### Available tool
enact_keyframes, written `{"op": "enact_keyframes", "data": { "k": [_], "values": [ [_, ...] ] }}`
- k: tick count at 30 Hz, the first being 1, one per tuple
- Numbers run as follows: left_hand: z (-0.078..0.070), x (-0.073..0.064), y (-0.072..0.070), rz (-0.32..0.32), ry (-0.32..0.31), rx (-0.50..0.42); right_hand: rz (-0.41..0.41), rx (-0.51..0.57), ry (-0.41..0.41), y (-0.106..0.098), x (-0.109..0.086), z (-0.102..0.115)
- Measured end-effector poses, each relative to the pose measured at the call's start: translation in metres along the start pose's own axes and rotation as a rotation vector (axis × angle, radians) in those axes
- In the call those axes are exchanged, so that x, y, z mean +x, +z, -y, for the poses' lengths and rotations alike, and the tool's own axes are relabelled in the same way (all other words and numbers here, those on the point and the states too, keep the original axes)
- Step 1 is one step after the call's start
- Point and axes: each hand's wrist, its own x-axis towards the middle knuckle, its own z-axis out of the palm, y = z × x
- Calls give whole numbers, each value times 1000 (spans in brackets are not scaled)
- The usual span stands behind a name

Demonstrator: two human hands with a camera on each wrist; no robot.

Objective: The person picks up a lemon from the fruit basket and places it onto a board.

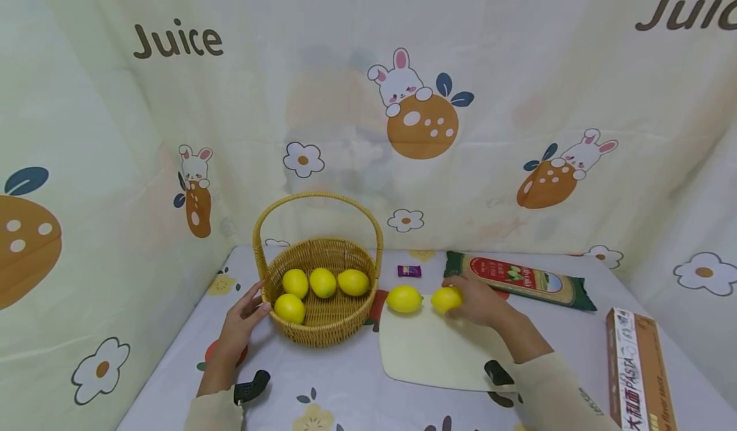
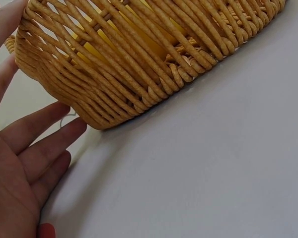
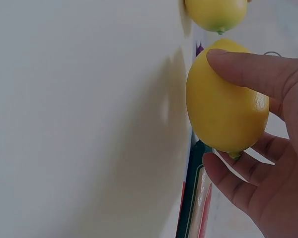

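We counted four lemons (image 1: 323, 282) inside the basket (image 1: 322, 336) and two outside it. Our right grip (image 1: 476, 300) pinched the held lemon (image 1: 446, 300) between thumb and fingers by the far edge of the cream board (image 1: 443, 354); the loose lemon (image 1: 404, 299) lay directly between it and the basket. Our left grip (image 1: 238, 329), fingers spread, touched the basket's left side. The handle (image 1: 318, 194) arched over the basket's opening. Elsewhere on the desk (image 1: 345, 386) we had a purple packet (image 1: 409, 271), a green-ended bag (image 1: 532, 282) and a pasta box (image 1: 649, 373).

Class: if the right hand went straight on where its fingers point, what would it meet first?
Likely the loose lemon, just left of the held lemon in the right hand; depth is hard to judge.
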Motion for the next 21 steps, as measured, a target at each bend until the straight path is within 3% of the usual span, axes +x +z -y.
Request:
{"op": "enact_keyframes", "data": {
  "k": [21],
  "values": [
    [2, 1, 1, -5, -12, -10, 2, 10, 17, 4, 2, -7]
  ]
}}
